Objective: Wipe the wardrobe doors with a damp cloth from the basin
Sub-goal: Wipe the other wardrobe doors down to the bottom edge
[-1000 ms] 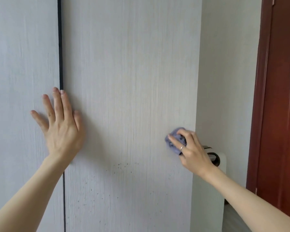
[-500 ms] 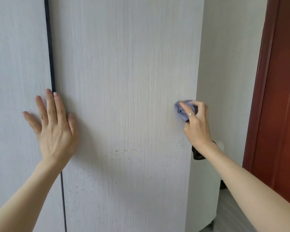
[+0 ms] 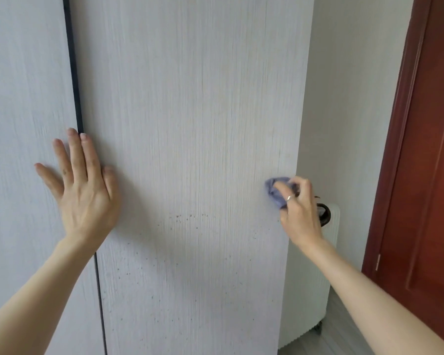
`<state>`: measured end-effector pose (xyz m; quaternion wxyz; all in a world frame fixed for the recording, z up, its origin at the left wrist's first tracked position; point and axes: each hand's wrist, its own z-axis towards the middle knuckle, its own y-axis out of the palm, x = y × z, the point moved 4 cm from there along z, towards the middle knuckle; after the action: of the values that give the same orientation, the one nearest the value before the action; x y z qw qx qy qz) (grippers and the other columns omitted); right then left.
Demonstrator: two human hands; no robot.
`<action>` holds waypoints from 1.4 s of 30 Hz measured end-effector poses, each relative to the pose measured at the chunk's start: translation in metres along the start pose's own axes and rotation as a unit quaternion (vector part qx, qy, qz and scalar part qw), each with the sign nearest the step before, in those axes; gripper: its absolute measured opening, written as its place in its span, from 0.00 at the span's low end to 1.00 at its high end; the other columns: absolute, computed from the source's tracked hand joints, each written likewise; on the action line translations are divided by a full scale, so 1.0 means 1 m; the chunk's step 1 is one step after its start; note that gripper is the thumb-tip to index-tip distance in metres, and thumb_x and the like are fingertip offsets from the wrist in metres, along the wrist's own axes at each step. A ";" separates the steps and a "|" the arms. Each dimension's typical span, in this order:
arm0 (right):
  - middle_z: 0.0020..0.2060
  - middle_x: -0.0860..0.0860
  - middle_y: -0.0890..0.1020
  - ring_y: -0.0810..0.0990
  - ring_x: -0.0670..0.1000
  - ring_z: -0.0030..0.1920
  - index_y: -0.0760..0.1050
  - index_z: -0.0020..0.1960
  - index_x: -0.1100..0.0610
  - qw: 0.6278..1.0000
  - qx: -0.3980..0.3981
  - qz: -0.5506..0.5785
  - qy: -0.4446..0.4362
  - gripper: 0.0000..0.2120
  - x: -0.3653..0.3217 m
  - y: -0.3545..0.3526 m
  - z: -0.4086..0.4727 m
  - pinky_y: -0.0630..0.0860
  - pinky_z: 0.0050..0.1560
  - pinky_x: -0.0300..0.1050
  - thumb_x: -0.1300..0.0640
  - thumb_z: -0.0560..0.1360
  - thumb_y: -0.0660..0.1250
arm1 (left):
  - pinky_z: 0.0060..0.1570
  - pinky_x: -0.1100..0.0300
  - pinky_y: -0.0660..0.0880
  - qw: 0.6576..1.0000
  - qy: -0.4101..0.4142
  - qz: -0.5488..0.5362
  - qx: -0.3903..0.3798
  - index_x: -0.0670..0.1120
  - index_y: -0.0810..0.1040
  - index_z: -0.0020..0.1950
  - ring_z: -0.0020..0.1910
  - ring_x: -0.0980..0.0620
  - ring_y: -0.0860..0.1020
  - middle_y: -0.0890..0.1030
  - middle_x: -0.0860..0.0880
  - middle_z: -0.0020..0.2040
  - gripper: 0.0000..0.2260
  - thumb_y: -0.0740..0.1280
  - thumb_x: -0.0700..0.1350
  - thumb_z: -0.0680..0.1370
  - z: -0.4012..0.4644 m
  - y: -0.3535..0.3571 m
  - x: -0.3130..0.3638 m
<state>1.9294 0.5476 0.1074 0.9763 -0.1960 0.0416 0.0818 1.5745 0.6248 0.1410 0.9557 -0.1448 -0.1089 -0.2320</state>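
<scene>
Left hand: the left hand (image 3: 83,193) lies flat, fingers straight and spread, at the left of the frame. It spans the dark gap (image 3: 73,73) between the two doors, the fingertips touching the seam; likely it steadies the doors against the push of wiping.
Right hand: the right hand (image 3: 299,211) at centre right has its fingers curled round the cloth (image 3: 276,192) and presses it to the door. A ring shows on one finger.
Cloth: a small bluish-purple wad, bunched, so only a little of it meets the surface. It sits on the right door (image 3: 190,111), just beside that door's right edge.
Left door: the left door (image 3: 23,98) fills the left of the frame; only the hand touches it.
Marks: dark specks (image 3: 190,217) are scattered across the lower middle of the right door, below the level of the cloth; they look unwiped.
Edges: the right door ends in a straight vertical edge, and past it is pale wall (image 3: 349,98). A stroke further right would run the cloth off the panel.
Room: the wide middle of the right door, between the two hands, is free of both.
Beside: a white ribbed appliance (image 3: 308,290) stands low, behind the right wrist, and a red-brown room door (image 3: 426,175) takes the far right.
Basin: not in view.
Stage: judged mid-wipe, with the speckled lower part left to do.
</scene>
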 end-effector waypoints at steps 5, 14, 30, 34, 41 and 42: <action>0.59 0.52 0.70 0.72 0.54 0.58 0.74 0.62 0.53 0.954 -0.254 -0.061 -0.148 0.21 0.010 0.039 -0.102 0.64 0.51 0.34 0.48 0.73 0.56 | 0.69 0.35 0.38 1.000 0.008 0.002 -0.002 0.42 0.45 0.77 0.76 0.42 0.43 0.45 0.44 0.78 0.25 0.50 0.41 0.82 -0.003 0.000 0.000; 0.50 0.64 0.73 0.76 0.66 0.45 0.76 0.55 0.62 0.999 0.003 -0.037 -0.024 0.29 0.007 -0.009 0.002 0.77 0.32 0.52 0.79 0.55 0.70 | 0.69 0.35 0.38 1.000 0.001 0.002 -0.005 0.40 0.45 0.77 0.76 0.41 0.43 0.45 0.42 0.78 0.24 0.50 0.41 0.82 -0.006 -0.002 0.004; 0.53 0.56 0.72 0.73 0.52 0.53 0.77 0.60 0.53 0.997 0.011 0.049 -0.055 0.23 -0.041 0.025 -0.005 0.74 0.51 0.49 0.69 0.68 0.70 | 0.69 0.35 0.39 1.000 0.008 0.023 0.007 0.39 0.46 0.77 0.76 0.40 0.45 0.47 0.41 0.77 0.24 0.49 0.41 0.82 -0.006 0.000 0.003; 0.42 0.51 0.81 0.78 0.49 0.38 0.82 0.48 0.51 0.913 -0.119 -0.026 -0.390 0.15 -0.089 0.044 -0.075 0.77 0.37 0.45 0.65 0.77 0.59 | 0.69 0.35 0.39 1.000 0.011 0.020 -0.004 0.38 0.46 0.77 0.76 0.40 0.44 0.47 0.40 0.77 0.24 0.50 0.40 0.82 -0.006 -0.002 0.004; 0.48 0.63 0.77 0.79 0.63 0.42 0.80 0.55 0.64 0.967 -0.009 0.034 -0.252 0.23 -0.106 0.027 0.012 0.77 0.29 0.48 0.76 0.62 0.70 | 0.69 0.36 0.38 1.000 0.007 0.017 -0.013 0.39 0.46 0.77 0.76 0.41 0.43 0.46 0.41 0.78 0.24 0.47 0.42 0.82 -0.006 -0.004 0.004; 0.51 0.62 0.74 0.79 0.64 0.44 0.79 0.56 0.65 0.979 0.010 0.054 -0.197 0.25 -0.108 0.028 0.015 0.77 0.29 0.50 0.77 0.60 0.71 | 0.69 0.36 0.37 1.000 0.007 0.015 -0.016 0.39 0.45 0.77 0.76 0.41 0.43 0.46 0.41 0.78 0.24 0.47 0.43 0.82 -0.006 -0.004 0.005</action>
<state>1.8192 0.5635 0.1231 0.9615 -0.1633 -0.1402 0.1711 1.5775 0.6171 0.1377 0.9574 -0.1597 -0.0961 -0.2207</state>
